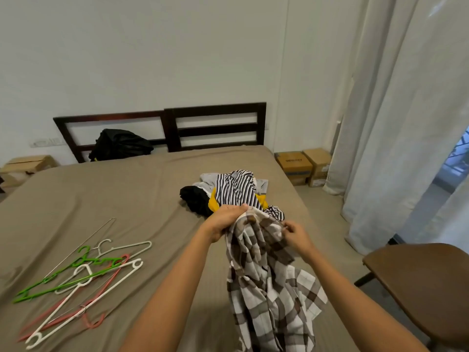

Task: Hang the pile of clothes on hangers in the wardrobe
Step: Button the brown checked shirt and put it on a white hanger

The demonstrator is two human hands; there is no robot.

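Left hand (226, 219) and right hand (295, 232) both grip the checked shirt (266, 275). Risk: collar stays bunched, snags on a hanger (83, 280), slips off.

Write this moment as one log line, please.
step: picking garment | left hand: grips checked shirt | right hand: pinches it | hangers: on bed, untouched

- Soft, even daylight fills the room, entering past the curtains (396, 118) at right.
- Shadows lie faint on the bed (127, 199).
- Wide-angle distortion bows the frame edges; detail is slightly soft.
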